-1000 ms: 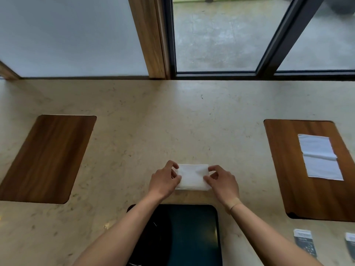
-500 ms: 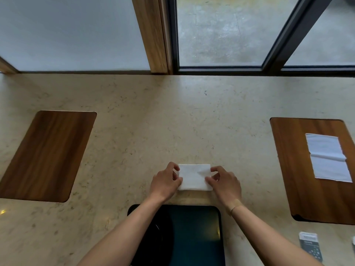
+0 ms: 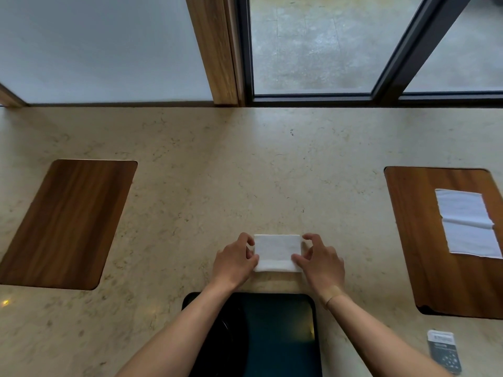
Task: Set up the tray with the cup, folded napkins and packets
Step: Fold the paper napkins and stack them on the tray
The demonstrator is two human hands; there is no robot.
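Barely shifted since a second ago: folded napkin on beige counter, pinched at both ends by left hand and right hand. Black tray at 6 o'clock; unfolded napkin at 3 o'clock; packet at 4 o'clock.

Landmark: tray, at near counter edge. Folded napkin just beyond tray, left hand and right hand at its ends. Left board far left of tray. Right board far right, second napkin on it. Packet right of tray, near edge.
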